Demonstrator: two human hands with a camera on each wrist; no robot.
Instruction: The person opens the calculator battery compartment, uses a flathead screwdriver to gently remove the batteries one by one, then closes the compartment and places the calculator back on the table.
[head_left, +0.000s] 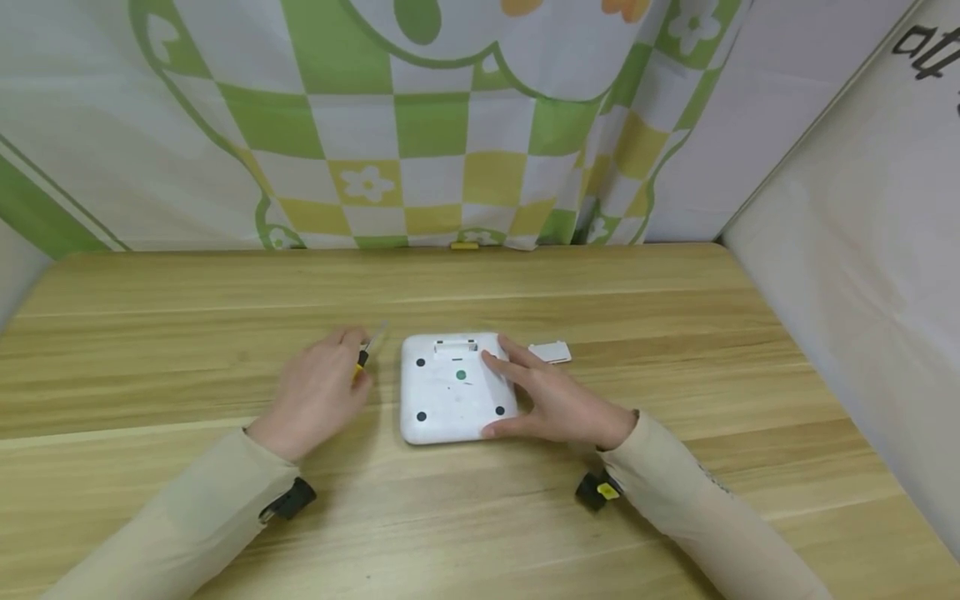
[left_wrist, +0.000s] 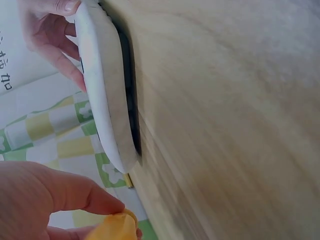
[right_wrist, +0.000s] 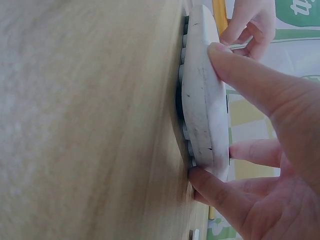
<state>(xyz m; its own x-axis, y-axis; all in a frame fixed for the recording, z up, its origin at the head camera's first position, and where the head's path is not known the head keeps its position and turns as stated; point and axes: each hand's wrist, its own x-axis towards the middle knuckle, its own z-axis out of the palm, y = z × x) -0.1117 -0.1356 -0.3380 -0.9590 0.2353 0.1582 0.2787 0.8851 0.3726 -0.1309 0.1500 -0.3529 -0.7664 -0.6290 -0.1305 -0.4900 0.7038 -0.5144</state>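
A white calculator point(head_left: 450, 396) lies face down on the table, its keys showing beneath the edge in the right wrist view. Its battery compartment point(head_left: 456, 348) is uncovered near the far edge. My right hand point(head_left: 558, 400) grips the calculator's right side, thumb at the near corner and fingers towards the far one. Left of the calculator and apart from it, my left hand point(head_left: 318, 387) holds a screwdriver point(head_left: 363, 360) with a yellow and black handle, its metal shaft pointing away. In the left wrist view the yellow handle point(left_wrist: 117, 227) sits between thumb and fingers.
A small white battery cover point(head_left: 551, 352) lies just right of the calculator, beyond my right hand. The wooden table point(head_left: 187, 287) ends at a checked green and yellow curtain point(head_left: 431, 125). A small yellow piece point(head_left: 464, 246) sits at the far table edge.
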